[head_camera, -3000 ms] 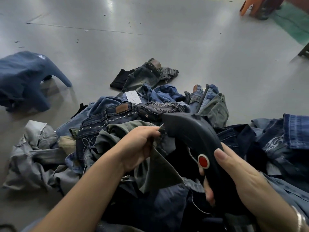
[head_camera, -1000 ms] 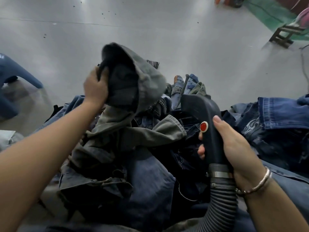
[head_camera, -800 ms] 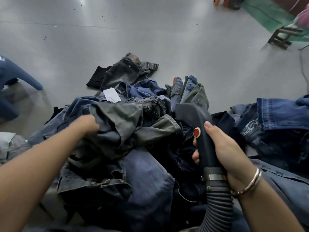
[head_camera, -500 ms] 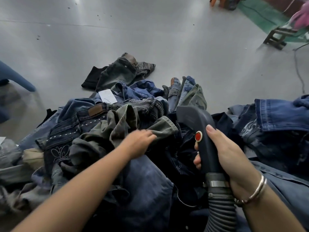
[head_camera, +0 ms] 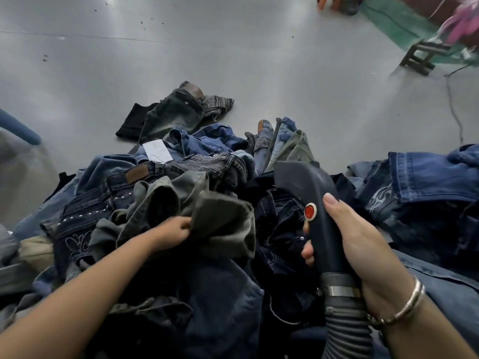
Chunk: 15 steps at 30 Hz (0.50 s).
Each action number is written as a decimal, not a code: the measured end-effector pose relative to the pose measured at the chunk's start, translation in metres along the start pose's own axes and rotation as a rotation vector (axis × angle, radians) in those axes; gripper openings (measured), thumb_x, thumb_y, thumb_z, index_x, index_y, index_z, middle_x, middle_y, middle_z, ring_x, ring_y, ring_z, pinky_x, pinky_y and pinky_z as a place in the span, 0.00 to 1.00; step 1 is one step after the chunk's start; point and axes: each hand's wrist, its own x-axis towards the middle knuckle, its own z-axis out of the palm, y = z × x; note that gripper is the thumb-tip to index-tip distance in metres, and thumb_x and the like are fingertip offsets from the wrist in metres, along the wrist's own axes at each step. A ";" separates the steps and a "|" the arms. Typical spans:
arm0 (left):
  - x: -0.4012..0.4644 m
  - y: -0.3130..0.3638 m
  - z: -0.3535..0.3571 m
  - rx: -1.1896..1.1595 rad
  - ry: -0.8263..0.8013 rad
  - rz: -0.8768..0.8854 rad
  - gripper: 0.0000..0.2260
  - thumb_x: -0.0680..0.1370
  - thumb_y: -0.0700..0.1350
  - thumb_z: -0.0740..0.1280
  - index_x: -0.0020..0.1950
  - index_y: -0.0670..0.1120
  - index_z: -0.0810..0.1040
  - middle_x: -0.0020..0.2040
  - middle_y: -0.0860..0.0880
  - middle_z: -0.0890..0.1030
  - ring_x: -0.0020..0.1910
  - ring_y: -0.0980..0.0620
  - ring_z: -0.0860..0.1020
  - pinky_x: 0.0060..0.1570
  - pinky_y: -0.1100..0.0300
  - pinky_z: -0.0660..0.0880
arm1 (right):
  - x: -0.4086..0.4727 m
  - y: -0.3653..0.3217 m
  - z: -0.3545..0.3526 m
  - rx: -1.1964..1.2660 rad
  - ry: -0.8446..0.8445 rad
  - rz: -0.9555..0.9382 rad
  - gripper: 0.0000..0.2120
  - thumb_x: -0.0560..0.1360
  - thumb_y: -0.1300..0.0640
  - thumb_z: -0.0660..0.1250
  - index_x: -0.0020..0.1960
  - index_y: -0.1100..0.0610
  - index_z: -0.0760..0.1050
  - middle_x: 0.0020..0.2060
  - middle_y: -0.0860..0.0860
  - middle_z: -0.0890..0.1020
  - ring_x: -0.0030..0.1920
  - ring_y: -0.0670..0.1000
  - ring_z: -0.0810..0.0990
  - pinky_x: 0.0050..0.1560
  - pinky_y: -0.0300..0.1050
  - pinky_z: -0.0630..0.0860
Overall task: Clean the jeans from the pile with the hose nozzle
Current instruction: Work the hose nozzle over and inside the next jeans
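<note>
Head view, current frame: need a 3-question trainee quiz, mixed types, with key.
1. True or false: the right hand holds the hose nozzle with its thumb lying beside the red button.
2. Multiple choice: what does the left hand grip?
A. a white paper tag
B. grey-green jeans on the pile
C. the ribbed hose
3. Fill in: the wrist of the right hand wears a metal ____.

Key: 1 true; 2 B; 3 bracelet.
</note>
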 end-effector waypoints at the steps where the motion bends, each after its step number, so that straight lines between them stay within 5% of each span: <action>1: -0.010 -0.012 0.000 0.191 -0.047 -0.029 0.11 0.76 0.38 0.61 0.54 0.42 0.80 0.52 0.46 0.82 0.55 0.48 0.78 0.47 0.63 0.70 | -0.001 0.002 0.001 0.003 -0.012 0.009 0.19 0.78 0.45 0.61 0.51 0.63 0.73 0.32 0.55 0.80 0.26 0.53 0.78 0.25 0.43 0.76; 4: -0.028 -0.024 0.012 0.480 -0.184 -0.041 0.12 0.77 0.43 0.62 0.58 0.49 0.80 0.58 0.47 0.79 0.59 0.47 0.76 0.56 0.60 0.71 | -0.004 0.009 0.008 -0.015 -0.055 0.035 0.18 0.79 0.46 0.61 0.51 0.62 0.73 0.32 0.53 0.80 0.26 0.53 0.78 0.25 0.43 0.76; 8: -0.031 -0.002 0.024 0.585 -0.156 -0.011 0.15 0.77 0.44 0.60 0.61 0.54 0.77 0.61 0.49 0.73 0.62 0.47 0.72 0.59 0.57 0.69 | -0.004 0.013 0.012 -0.020 -0.073 0.039 0.17 0.79 0.46 0.61 0.49 0.61 0.73 0.31 0.52 0.80 0.26 0.53 0.78 0.26 0.43 0.76; 11: -0.036 0.015 0.035 0.843 -0.038 0.078 0.15 0.77 0.46 0.58 0.62 0.49 0.74 0.60 0.47 0.72 0.61 0.45 0.71 0.57 0.53 0.68 | -0.003 0.012 0.011 -0.022 -0.064 0.020 0.16 0.79 0.46 0.61 0.49 0.60 0.73 0.30 0.52 0.80 0.25 0.52 0.78 0.25 0.43 0.76; 15: -0.041 0.050 0.062 0.572 0.209 0.303 0.20 0.75 0.61 0.59 0.57 0.49 0.71 0.55 0.50 0.73 0.54 0.48 0.74 0.49 0.53 0.72 | -0.003 0.010 0.009 -0.016 -0.073 0.007 0.16 0.79 0.46 0.60 0.49 0.60 0.72 0.31 0.51 0.80 0.25 0.52 0.78 0.25 0.43 0.76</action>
